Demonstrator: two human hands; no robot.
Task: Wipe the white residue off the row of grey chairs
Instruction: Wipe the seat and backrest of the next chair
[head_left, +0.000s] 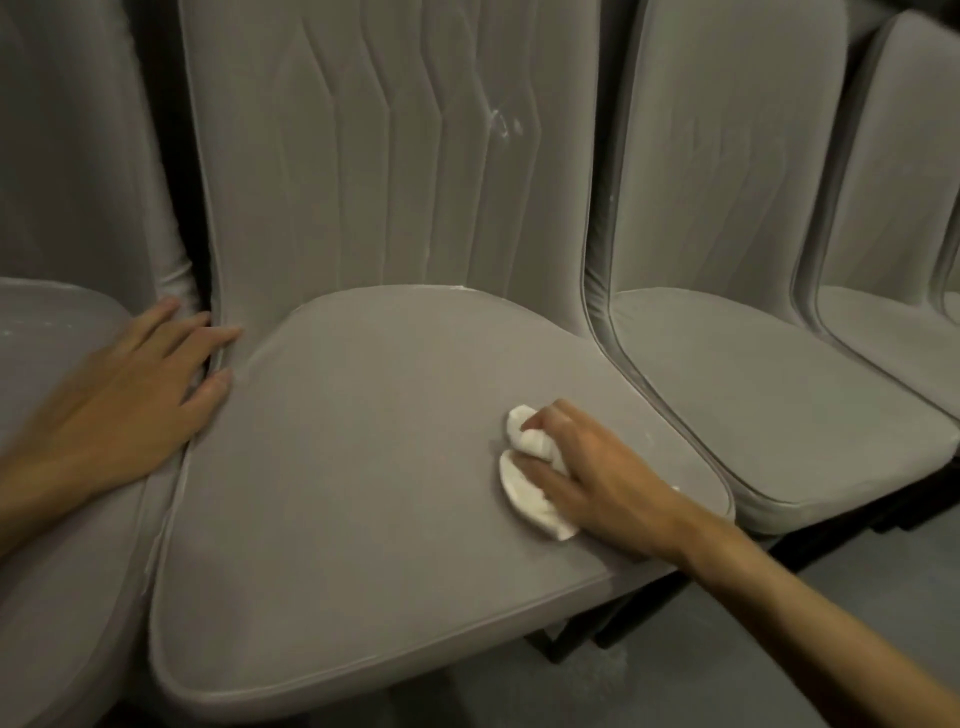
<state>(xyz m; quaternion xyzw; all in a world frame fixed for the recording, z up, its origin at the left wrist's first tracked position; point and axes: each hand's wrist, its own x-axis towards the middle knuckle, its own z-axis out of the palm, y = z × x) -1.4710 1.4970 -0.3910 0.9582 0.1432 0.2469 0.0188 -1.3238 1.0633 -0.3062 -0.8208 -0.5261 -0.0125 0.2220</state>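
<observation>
No text, label, brand mark, number or sign was legible anywhere in view: not on the grey chairs (395, 415), the white cloth (524, 499) or the floor (727, 649). The white residue (501, 124) high on the middle chair formed no readable characters.
</observation>
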